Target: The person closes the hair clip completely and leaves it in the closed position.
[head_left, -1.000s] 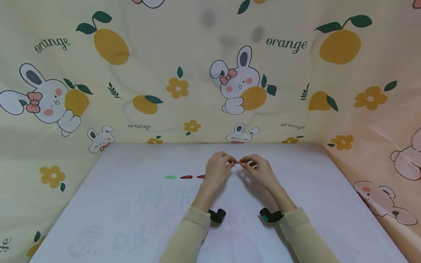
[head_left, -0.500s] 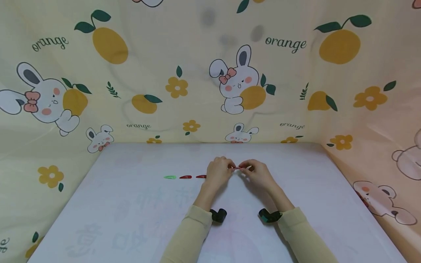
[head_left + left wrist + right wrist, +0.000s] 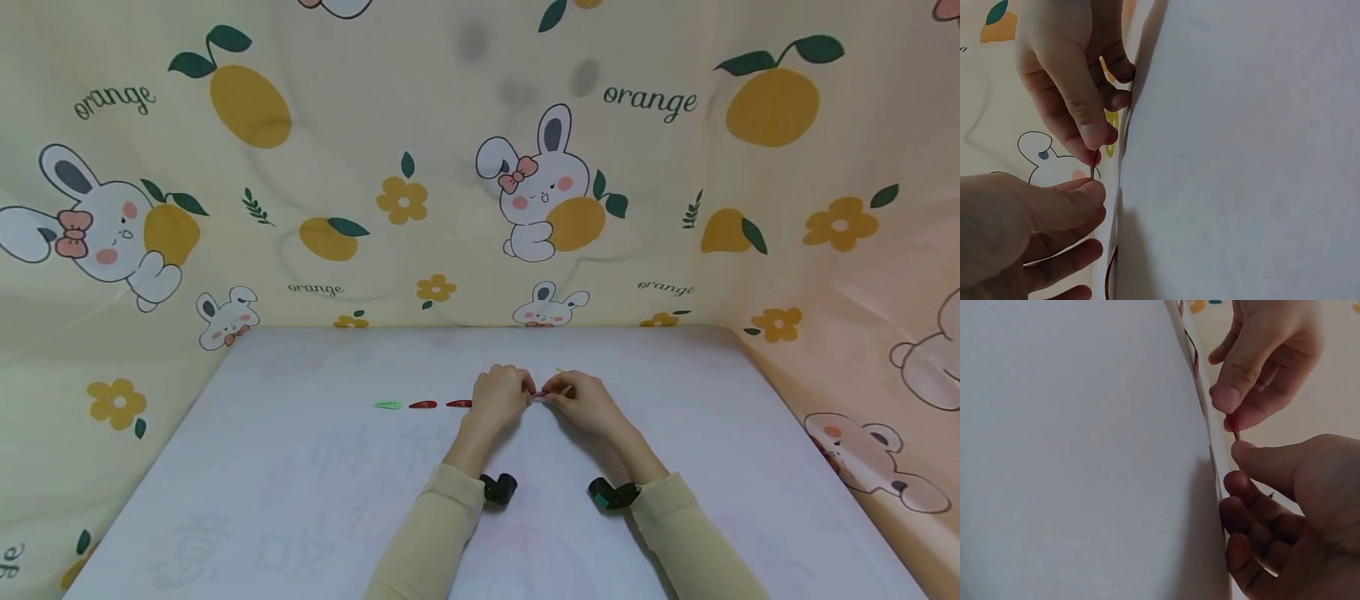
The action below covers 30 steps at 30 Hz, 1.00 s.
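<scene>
In the head view my left hand [image 3: 501, 402] and right hand [image 3: 587, 402] meet low over the white table, fingertips close together. Between them is a slim red snap hair clip [image 3: 538, 395], pinched at one end by each thumb and forefinger. Edge-on in the left wrist view, the clip [image 3: 1093, 164] shows only as a thin strip, mostly covered by the fingertips. To the left of my left hand a red hair clip [image 3: 460, 404] lies partly hidden by it. Farther left are another red clip [image 3: 423, 404] and a green clip [image 3: 387, 405], in one row.
A yellow clip [image 3: 1112, 134] lies behind my right hand, mostly covered by it in the head view. The white tabletop [image 3: 300, 500] ends at a patterned cloth wall [image 3: 450, 108]. A black wrist camera [image 3: 498, 489] sits on each wrist.
Both hands have come down and slightly toward me with the held red clip, now level with the row. The yellow clip has come into sight behind my right hand.
</scene>
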Tool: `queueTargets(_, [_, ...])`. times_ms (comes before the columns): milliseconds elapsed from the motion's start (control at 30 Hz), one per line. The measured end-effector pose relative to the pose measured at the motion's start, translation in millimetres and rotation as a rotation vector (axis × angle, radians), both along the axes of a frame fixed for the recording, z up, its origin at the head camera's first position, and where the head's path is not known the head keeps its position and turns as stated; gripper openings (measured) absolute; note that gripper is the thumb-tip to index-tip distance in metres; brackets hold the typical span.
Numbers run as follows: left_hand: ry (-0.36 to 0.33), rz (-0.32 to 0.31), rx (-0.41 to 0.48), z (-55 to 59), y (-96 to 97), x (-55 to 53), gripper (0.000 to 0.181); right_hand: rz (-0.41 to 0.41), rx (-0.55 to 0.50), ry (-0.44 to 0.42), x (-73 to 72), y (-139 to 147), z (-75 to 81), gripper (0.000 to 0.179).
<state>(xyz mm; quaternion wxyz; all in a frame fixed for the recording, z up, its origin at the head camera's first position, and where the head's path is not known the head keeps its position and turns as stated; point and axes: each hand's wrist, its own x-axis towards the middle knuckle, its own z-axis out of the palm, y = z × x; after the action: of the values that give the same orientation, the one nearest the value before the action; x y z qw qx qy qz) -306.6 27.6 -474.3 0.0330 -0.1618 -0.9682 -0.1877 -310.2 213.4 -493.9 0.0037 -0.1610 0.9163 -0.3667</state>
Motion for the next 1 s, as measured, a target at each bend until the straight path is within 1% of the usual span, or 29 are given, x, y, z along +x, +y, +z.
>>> queueTargets(200, [-0.017,-0.015,-0.041,-1.0,0.8,-1.1,0.005,0.039,0.048,0.030,-1.7,0.1,-2.0,0.005])
queueTargets(367, [-0.014,-0.026,-0.047,-3.2,0.5,-2.5,0.005,0.055,0.071,0.057,0.0,-0.8,-1.5,0.005])
queueTargets(533, [-0.009,-0.035,-0.043,-3.5,0.4,-3.1,0.005,0.053,0.080,0.053,0.9,-2.7,-0.4,0.006])
queueTargets(733, [-0.020,-0.033,-0.044,-5.1,0.3,-2.8,0.006,0.059,0.094,0.050,0.8,-3.4,-0.2,0.006])
queueTargets(1000, [-0.017,-0.033,-0.048,-5.5,0.5,-2.2,0.006,0.058,0.097,0.046,0.9,-3.3,-0.5,0.007])
